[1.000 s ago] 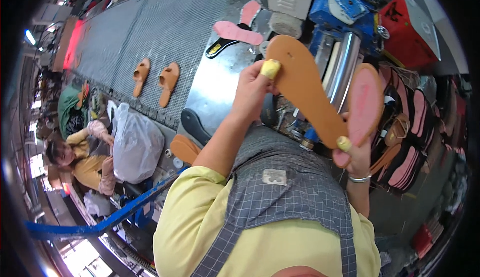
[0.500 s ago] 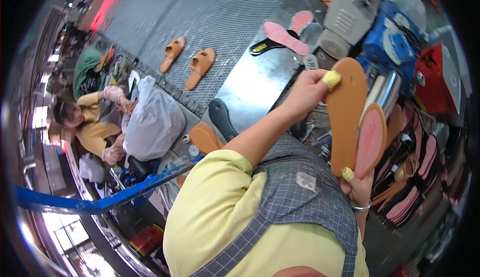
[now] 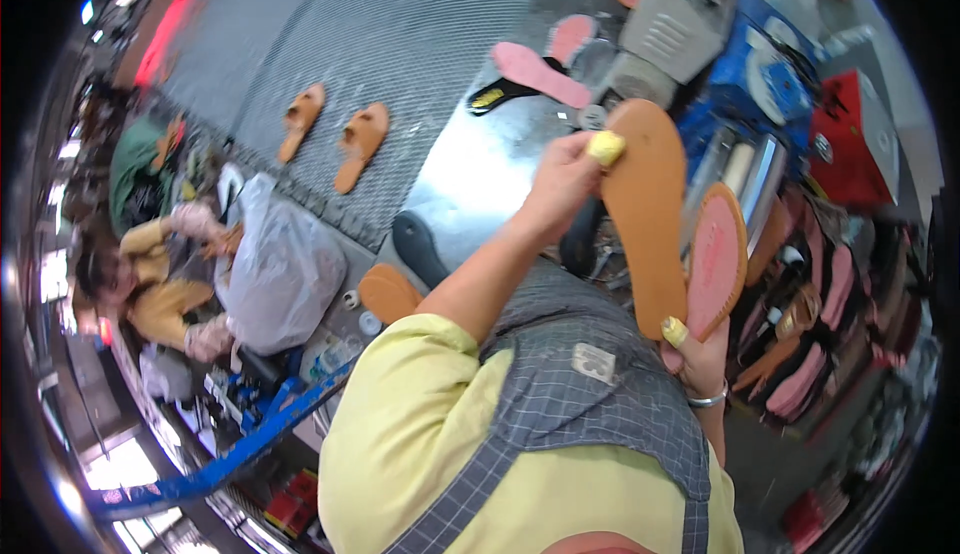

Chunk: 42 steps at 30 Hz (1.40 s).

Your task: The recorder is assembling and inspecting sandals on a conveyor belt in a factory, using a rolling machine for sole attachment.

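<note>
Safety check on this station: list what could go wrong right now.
1. The right hand pinches the tan sole and pink sole together at their lower ends; one could slip out.
2. The left hand presses only at the tan sole's top edge, so it might bend or twist.

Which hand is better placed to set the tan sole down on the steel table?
Probably the left hand. It grips the tan sole near its upper end, right over the steel table. The right hand pinches the sole's lower end together with the pink insole, further from the table.
</note>
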Each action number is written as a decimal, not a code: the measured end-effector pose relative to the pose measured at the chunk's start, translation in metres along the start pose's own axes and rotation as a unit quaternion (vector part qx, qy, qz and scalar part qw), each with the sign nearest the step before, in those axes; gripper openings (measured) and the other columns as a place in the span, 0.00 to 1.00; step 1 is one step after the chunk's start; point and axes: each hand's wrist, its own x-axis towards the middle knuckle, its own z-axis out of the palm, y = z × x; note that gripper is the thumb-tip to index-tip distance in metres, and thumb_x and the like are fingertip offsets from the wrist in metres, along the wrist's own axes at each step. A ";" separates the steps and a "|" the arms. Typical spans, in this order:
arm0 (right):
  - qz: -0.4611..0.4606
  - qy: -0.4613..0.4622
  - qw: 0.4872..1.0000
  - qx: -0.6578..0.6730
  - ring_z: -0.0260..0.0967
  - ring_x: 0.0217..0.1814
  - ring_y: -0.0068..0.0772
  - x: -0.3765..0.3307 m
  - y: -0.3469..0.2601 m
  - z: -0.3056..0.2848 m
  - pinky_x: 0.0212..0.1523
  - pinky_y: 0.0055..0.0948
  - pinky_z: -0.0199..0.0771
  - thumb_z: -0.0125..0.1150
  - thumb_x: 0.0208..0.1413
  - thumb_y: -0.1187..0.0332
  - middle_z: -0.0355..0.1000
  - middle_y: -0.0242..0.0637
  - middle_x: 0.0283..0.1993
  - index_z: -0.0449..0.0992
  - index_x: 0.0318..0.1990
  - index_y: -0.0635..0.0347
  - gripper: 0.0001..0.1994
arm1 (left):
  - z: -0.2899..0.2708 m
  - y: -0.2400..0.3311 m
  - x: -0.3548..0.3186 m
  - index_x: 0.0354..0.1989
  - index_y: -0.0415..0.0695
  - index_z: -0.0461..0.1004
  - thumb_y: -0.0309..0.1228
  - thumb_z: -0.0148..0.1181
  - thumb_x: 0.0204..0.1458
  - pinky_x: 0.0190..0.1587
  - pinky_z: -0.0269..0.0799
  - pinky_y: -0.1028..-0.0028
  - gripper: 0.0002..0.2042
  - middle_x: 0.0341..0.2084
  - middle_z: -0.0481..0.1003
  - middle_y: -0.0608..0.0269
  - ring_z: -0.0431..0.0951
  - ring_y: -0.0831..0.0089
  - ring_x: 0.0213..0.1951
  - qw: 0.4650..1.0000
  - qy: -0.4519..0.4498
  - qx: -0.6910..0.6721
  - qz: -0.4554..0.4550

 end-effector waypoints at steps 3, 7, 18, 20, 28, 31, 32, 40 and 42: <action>0.010 0.036 0.999 -0.006 0.67 0.42 0.20 -0.003 -0.006 -0.016 0.41 0.21 0.67 0.65 0.47 0.74 0.70 0.37 0.43 0.63 0.54 0.70 0.26 | 0.003 -0.003 0.004 0.40 0.39 0.74 0.34 0.51 0.57 0.28 0.66 0.82 0.11 0.28 0.75 0.69 0.72 0.83 0.26 1.000 -0.010 -0.019 -0.015; -0.005 0.043 0.999 0.006 0.66 0.41 0.19 -0.005 -0.004 -0.033 0.41 0.21 0.67 0.64 0.47 0.75 0.69 0.34 0.41 0.62 0.55 0.69 0.27 | 0.014 -0.004 0.007 0.38 0.40 0.75 0.36 0.52 0.58 0.28 0.67 0.82 0.12 0.25 0.75 0.69 0.71 0.84 0.24 0.998 -0.056 -0.032 -0.016; -0.132 0.229 0.959 0.102 0.64 0.51 0.23 -0.027 0.005 -0.079 0.52 0.24 0.66 0.60 0.49 0.80 0.64 0.36 0.53 0.63 0.56 0.66 0.25 | 0.072 -0.015 0.014 0.38 0.38 0.75 0.37 0.52 0.58 0.29 0.64 0.80 0.13 0.20 0.71 0.70 0.68 0.82 0.24 0.993 -0.111 0.040 -0.019; -0.154 0.288 0.937 0.127 0.64 0.51 0.23 -0.030 0.003 -0.105 0.52 0.24 0.66 0.60 0.48 0.80 0.65 0.36 0.52 0.62 0.56 0.66 0.25 | 0.082 -0.023 0.015 0.47 0.36 0.73 0.35 0.50 0.59 0.31 0.65 0.80 0.15 0.25 0.72 0.68 0.69 0.81 0.26 0.985 -0.159 0.060 -0.011; -0.146 0.347 0.920 0.107 0.68 0.51 0.28 -0.069 -0.001 -0.236 0.53 0.27 0.69 0.58 0.50 0.79 0.69 0.39 0.51 0.65 0.55 0.67 0.22 | 0.079 -0.028 0.026 0.52 0.35 0.69 0.34 0.48 0.61 0.32 0.67 0.81 0.17 0.35 0.72 0.64 0.69 0.81 0.30 0.990 -0.118 0.073 0.011; -0.168 0.325 0.927 0.087 0.67 0.55 0.30 -0.074 0.002 -0.289 0.56 0.31 0.67 0.58 0.49 0.78 0.68 0.39 0.54 0.64 0.56 0.67 0.24 | 0.059 -0.027 0.035 0.51 0.36 0.70 0.31 0.48 0.60 0.33 0.67 0.82 0.15 0.35 0.72 0.66 0.69 0.82 0.30 0.990 -0.077 0.119 0.016; -0.150 0.335 0.925 0.097 0.66 0.55 0.30 -0.072 0.004 -0.304 0.56 0.30 0.67 0.58 0.49 0.78 0.67 0.38 0.55 0.64 0.57 0.67 0.24 | 0.054 -0.028 0.040 0.51 0.37 0.70 0.30 0.48 0.60 0.34 0.66 0.82 0.15 0.35 0.72 0.66 0.69 0.82 0.30 0.987 -0.067 0.143 0.013; -0.066 0.193 0.978 -0.048 0.67 0.53 0.26 0.008 0.023 -0.346 0.54 0.25 0.65 0.60 0.49 0.74 0.69 0.35 0.53 0.66 0.56 0.66 0.24 | 0.069 -0.048 0.072 0.60 0.45 0.62 0.20 0.62 0.40 0.46 0.68 0.74 0.33 0.51 0.69 0.62 0.69 0.73 0.49 0.902 -0.187 0.383 0.069; -0.056 0.159 0.984 -0.055 0.68 0.51 0.25 0.038 0.024 -0.332 0.53 0.24 0.66 0.61 0.49 0.74 0.69 0.34 0.51 0.66 0.56 0.66 0.24 | 0.082 -0.052 0.075 0.63 0.46 0.58 0.21 0.66 0.36 0.50 0.67 0.68 0.39 0.59 0.63 0.60 0.64 0.68 0.57 0.853 -0.237 0.452 0.109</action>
